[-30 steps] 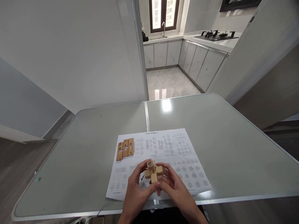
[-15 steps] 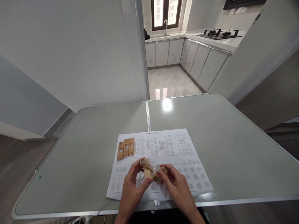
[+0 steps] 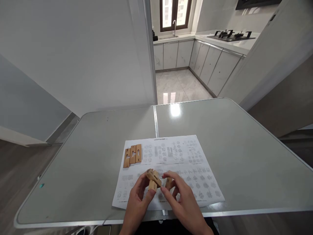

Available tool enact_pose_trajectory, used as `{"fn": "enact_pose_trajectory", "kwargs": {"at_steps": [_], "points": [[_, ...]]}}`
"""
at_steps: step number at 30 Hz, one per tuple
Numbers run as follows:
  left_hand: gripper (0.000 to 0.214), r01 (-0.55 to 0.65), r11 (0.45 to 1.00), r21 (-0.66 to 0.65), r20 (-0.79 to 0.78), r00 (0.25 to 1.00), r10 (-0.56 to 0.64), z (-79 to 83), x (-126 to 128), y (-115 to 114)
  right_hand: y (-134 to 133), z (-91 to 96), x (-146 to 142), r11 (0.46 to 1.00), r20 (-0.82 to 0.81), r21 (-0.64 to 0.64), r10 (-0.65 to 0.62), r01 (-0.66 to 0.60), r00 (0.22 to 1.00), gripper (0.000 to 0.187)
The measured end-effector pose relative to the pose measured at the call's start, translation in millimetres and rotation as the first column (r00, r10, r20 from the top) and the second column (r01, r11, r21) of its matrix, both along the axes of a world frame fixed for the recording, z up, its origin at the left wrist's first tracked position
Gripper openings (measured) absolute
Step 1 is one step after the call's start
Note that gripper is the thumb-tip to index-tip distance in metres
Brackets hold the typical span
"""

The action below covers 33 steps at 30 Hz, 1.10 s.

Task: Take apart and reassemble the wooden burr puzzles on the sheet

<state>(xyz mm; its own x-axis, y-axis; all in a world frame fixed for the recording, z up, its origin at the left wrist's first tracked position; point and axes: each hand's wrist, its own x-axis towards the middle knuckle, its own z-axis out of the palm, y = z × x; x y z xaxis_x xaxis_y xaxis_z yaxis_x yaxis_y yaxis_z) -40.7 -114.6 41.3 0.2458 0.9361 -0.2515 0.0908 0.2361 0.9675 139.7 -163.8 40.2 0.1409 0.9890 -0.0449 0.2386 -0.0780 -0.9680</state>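
Observation:
A partly joined wooden puzzle of interlocked notched blocks is held just above a printed instruction sheet near the table's front edge. My left hand pinches its left side with thumb and fingers. My right hand grips a block on its right end with fingertips. Three loose notched wooden pieces lie side by side on the sheet's upper left corner, apart from both hands.
The grey-green folding table has a seam down its middle and a metal rim. Beyond it a white wall panel stands at left, and a kitchen with cabinets, sink and stove opens behind.
The puzzle has been tilted and lowered toward me, and its cross shape has come partly apart, with my right hand drawing one block to the right. The three loose pieces have not moved.

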Motion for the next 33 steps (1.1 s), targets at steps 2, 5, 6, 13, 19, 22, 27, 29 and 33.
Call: {"fn": "enact_pose_trajectory", "kwargs": {"at_steps": [2,5,6,13,19,22,27,29,33], "points": [[0.066,0.021,1.000,0.007,-0.002,1.000,-0.021,-1.1,1,-2,0,4.6,-2,0.999,-0.067,-0.013,0.048,-0.049,0.997,0.032],[0.066,0.050,0.998,0.023,-0.023,0.998,-0.050,-4.1,0,-5,1,7.6,-5,0.999,-0.114,-0.006,0.049,-0.050,0.992,0.029],[0.066,0.056,0.998,0.028,-0.030,0.998,-0.055,-4.8,-1,-5,1,8.0,-5,0.999,-0.135,-0.016,0.048,-0.051,0.990,0.028],[0.060,0.057,0.995,0.081,-0.123,0.991,-0.047,-0.3,-8,-1,-8,4.0,12,0.983,-0.439,-0.165,0.005,-0.086,0.898,0.042],[0.064,0.193,0.956,0.221,-0.469,0.881,-0.069,0.5,-6,0,-20,-12.2,31,0.946,0.031,-0.210,-0.245,0.246,0.969,0.047],[0.063,0.304,0.909,0.285,-0.531,0.839,-0.114,-2.8,-1,2,-26,-21.5,33,0.937,0.222,-0.167,-0.267,0.306,0.938,0.045],[0.070,0.442,0.827,0.348,-0.591,0.788,-0.173,-7.7,6,8,-30,-24.8,28,0.962,0.317,-0.108,-0.205,0.250,0.926,0.035],[0.074,0.483,0.802,0.351,-0.603,0.772,-0.201,-8.7,8,10,-29,-22.0,27,0.980,0.278,-0.102,-0.138,0.172,0.950,0.031],[0.080,0.563,0.756,0.335,-0.632,0.729,-0.263,-7.2,11,17,-25,-19.7,31,0.994,0.160,-0.088,-0.050,0.065,0.986,0.029]]}}
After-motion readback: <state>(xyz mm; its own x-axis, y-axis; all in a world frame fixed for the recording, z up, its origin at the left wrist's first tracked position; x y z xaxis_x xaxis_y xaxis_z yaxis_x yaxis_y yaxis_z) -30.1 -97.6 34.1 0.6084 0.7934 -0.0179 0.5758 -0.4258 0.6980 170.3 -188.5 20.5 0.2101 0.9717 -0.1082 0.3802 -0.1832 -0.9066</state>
